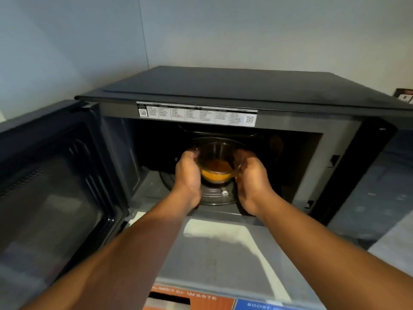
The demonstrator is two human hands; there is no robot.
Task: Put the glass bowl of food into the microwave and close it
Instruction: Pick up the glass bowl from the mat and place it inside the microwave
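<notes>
A clear glass bowl with orange food in its bottom is inside the cavity of a black microwave. It sits over the round glass turntable; whether it rests on the turntable or hovers just above I cannot tell. My left hand grips the bowl's left side and my right hand grips its right side. Both forearms reach in through the opening. The microwave door is swung wide open to the left.
A grey counter runs in front of the microwave. Orange and blue printed labels lie at the bottom edge. Pale walls meet in a corner behind the microwave. A wall socket plate shows at the far right.
</notes>
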